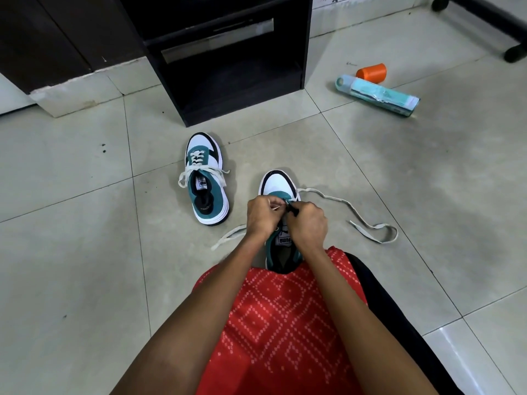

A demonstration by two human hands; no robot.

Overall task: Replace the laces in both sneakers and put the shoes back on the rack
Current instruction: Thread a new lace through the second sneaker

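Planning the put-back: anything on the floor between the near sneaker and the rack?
Nothing visible blocks it. The laced sneaker sits left of the line from the near sneaker to the rack; the loose lace trails to its right.

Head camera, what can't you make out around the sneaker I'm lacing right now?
Eyelets of the near sneaker: head view, covered by the left hand and right hand.
The dark strip the right hand pinches: head view, too small to identify.
Heel of the near sneaker: head view, behind the red garment.
Top of the rack: head view, cut off by the upper edge.
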